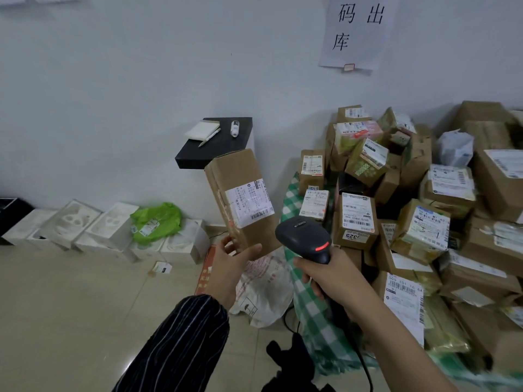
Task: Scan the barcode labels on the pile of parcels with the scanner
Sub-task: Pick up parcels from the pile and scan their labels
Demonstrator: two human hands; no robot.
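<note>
Right hand [325, 278] was wrapped tight round the grip of the black scanner [304, 236], red light glowing on its back. Left hand [235, 253] pinched the bottom end of a tall brown parcel [240, 199], thumb in front, fingers behind. The box's long axis stood nearly upright, leaning a bit left. Its white label [249, 206] sat just up and left of the scanner's nose, with the barcode in the corner nearest it, so I'd guess only a small tilt was needed. The print was too small to read. Further right, the pile of parcels [410, 207] had one marked "325" [352, 236]. The wall sign [358, 32] read 码出库.
</note>
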